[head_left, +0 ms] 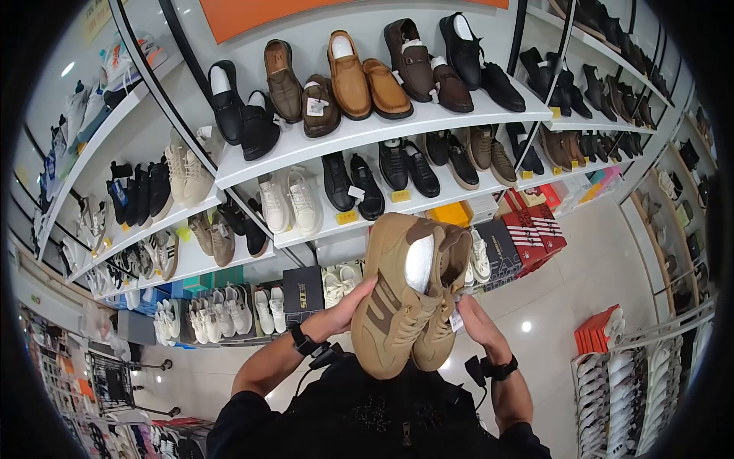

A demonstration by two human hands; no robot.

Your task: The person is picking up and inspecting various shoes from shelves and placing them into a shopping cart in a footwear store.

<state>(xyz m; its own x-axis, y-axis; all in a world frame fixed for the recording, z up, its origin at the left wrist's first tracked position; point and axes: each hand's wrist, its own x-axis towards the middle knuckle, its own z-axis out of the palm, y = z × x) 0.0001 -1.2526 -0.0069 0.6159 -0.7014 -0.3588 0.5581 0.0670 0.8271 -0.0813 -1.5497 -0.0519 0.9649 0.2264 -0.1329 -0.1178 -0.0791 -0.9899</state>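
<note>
A pair of tan lace-up sneakers is held up side by side in front of my chest, toes pointing down towards me. My left hand [348,307] grips the outer side of the left sneaker [388,310], which has brown stripes and white stuffing [418,264] in its opening. My right hand [477,320] holds the right sneaker [437,340] at its outer side, its fingers partly hidden behind the shoe. A white tag [456,320] hangs between that sneaker and my right hand.
Ahead is a white shelf [474,121] with brown and black leather shoes. Below it, a second shelf [306,236] carries white and black shoes with yellow price labels. Red shoeboxes [535,233] stand beneath. At right is a shoe rack [627,382]; a cart [115,382] stands at left.
</note>
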